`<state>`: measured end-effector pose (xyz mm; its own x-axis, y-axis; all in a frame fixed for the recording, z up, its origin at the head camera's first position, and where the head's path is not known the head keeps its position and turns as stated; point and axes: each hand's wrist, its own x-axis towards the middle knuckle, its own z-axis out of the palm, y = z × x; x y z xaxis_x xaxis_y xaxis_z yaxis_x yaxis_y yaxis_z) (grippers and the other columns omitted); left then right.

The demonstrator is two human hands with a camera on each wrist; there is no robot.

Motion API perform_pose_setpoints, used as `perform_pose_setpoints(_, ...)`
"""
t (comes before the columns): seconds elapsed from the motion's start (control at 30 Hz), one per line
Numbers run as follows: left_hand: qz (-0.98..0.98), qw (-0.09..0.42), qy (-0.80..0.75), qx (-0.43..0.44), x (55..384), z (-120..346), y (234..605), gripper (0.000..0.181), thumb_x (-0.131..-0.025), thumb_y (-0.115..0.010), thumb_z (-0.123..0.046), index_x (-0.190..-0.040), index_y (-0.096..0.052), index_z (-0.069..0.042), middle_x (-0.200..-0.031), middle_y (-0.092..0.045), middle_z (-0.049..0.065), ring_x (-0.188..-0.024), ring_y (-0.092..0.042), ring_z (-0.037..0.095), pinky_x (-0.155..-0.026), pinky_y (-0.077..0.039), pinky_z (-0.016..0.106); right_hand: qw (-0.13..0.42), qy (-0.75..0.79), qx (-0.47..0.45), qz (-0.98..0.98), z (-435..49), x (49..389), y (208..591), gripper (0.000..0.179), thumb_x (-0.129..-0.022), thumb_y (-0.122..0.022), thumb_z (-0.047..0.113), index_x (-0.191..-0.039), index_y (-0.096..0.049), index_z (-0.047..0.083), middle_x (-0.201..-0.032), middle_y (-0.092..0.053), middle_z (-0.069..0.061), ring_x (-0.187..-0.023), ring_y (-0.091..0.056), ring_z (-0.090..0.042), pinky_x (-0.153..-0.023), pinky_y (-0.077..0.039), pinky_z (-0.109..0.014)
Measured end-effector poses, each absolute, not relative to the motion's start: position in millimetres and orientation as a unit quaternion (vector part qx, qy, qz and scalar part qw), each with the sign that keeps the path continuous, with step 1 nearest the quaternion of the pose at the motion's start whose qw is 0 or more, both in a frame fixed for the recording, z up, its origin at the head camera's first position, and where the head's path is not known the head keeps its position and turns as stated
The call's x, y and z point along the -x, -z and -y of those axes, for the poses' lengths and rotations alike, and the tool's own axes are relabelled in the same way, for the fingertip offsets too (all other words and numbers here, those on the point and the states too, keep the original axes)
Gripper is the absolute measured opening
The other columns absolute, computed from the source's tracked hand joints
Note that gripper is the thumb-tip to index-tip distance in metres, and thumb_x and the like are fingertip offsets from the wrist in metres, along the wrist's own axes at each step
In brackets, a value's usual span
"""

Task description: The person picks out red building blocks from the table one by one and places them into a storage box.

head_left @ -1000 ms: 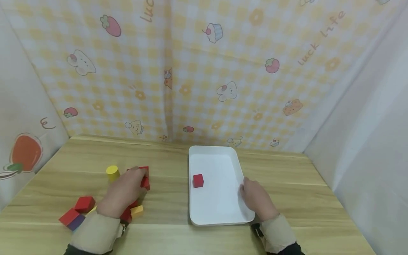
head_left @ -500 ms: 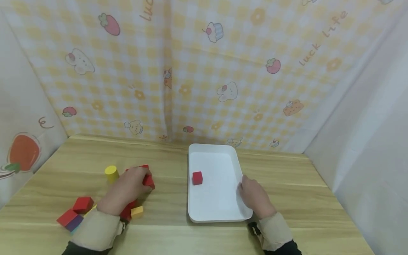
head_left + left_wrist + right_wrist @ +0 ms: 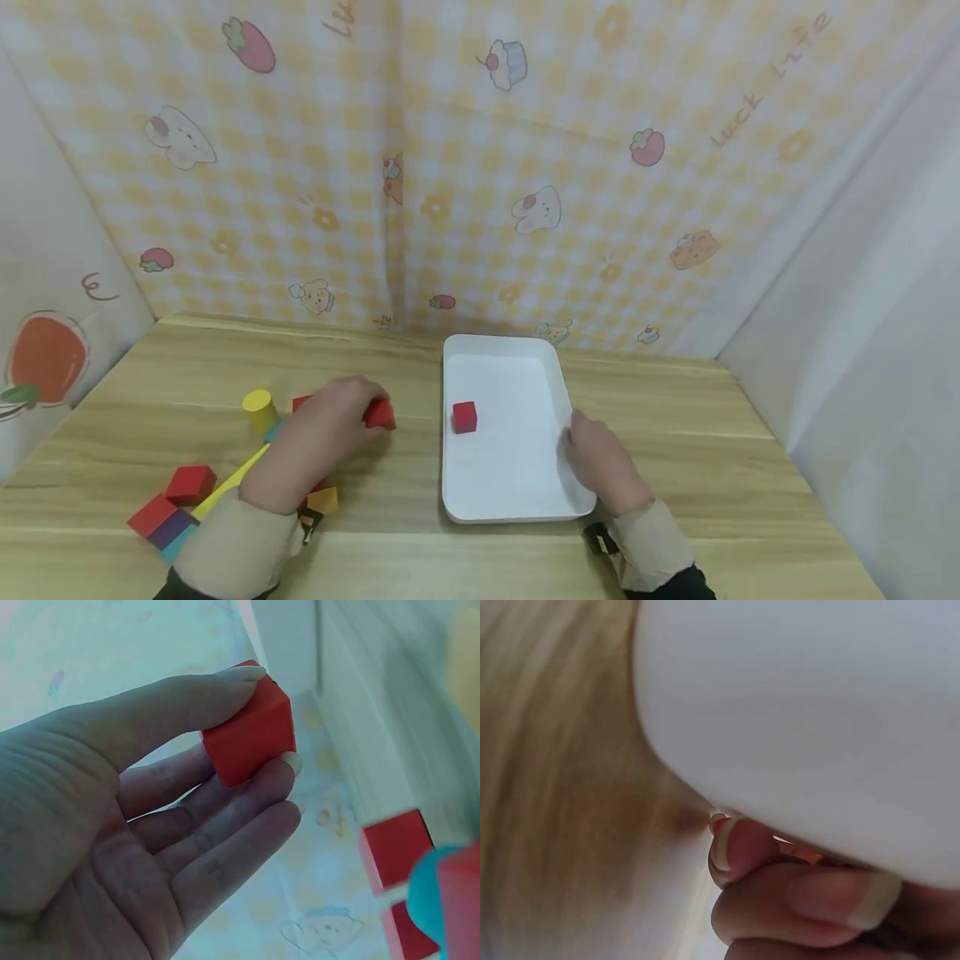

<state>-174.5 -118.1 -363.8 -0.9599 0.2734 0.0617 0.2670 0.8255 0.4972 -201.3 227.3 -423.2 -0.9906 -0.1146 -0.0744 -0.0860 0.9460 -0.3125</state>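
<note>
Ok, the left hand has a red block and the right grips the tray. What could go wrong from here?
The left hand pinches the held red block between thumb and fingers, so it might drop if that pinch loosens.
The right hand grips the side rim of the tray; a tug could tilt it and slide the red cube inside.
The yellow cylinder stands upright near the left hand, so a backswing could topple it.
</note>
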Motion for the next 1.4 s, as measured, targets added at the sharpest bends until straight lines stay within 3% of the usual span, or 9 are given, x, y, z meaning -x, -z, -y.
perform_pose_setpoints(0.27, -0.951, 0.021, -0.266, -0.153, 174, 92, 361, 0.026, -0.080, -0.085, -0.010, -0.104, -0.074, -0.008, -0.090, -0.066, 0.002, -0.080, -0.055, 0.016, -0.072, -0.054, 0.028, 0.058, 0.150, 0.049, -0.986, -226, 203, 419, 0.028, -0.103, -0.043, 0.011, -0.113, -0.056, -0.012, -0.082, -0.064, -0.021, -0.065, -0.056, -0.022, -0.056, -0.047, -0.034)
perform_pose_setpoints(0.63, -0.948, 0.031, -0.273, -0.158, 182, 51, 362, 0.031, -0.075, -0.090, -0.011, -0.102, -0.074, -0.008, -0.090, -0.067, 0.003, -0.080, -0.057, 0.017, -0.073, -0.058, 0.029, 0.056, 0.157, 0.046, -0.985, -228, 205, 417, 0.027, -0.103, -0.043, 0.012, -0.111, -0.057, -0.009, -0.083, -0.064, -0.021, -0.065, -0.057, -0.022, -0.057, -0.048, -0.035)
perform_pose_setpoints(0.9, -0.944, 0.045, -0.278, -0.172, 187, 37, 370, 0.019, -0.077, -0.087, -0.006, -0.084, -0.070, -0.010, -0.080, -0.061, 0.000, -0.075, -0.054, 0.017, -0.067, -0.052, 0.027, 0.055, 0.162, 0.045, -0.984, -226, 207, 421, 0.029, -0.104, -0.043, 0.013, -0.114, -0.057, -0.009, -0.087, -0.066, -0.022, -0.067, -0.058, -0.021, -0.059, -0.049, -0.034)
perform_pose_setpoints(1.17, -0.951, 0.050, -0.262, -0.158, 184, 34, 379, 0.021, -0.076, -0.089, -0.010, -0.085, -0.070, -0.009, -0.079, -0.061, 0.001, -0.072, -0.053, 0.017, -0.065, -0.051, 0.026, 0.063, 0.159, 0.044, -0.984, -225, 207, 422, 0.030, -0.103, -0.045, 0.012, -0.119, -0.056, -0.011, -0.086, -0.066, -0.022, -0.065, -0.058, -0.021, -0.057, -0.048, -0.033)
perform_pose_setpoints(1.4, -0.947, 0.033, -0.267, -0.176, 188, 30, 387, 0.021, -0.075, -0.089, -0.007, -0.079, -0.068, -0.009, -0.075, -0.061, 0.000, -0.069, -0.052, 0.016, -0.065, -0.051, 0.026, 0.048, 0.161, 0.046, -0.985, -226, 208, 421, 0.025, -0.102, -0.045, 0.011, -0.112, -0.057, -0.008, -0.083, -0.065, -0.021, -0.066, -0.059, -0.022, -0.057, -0.049, -0.035)
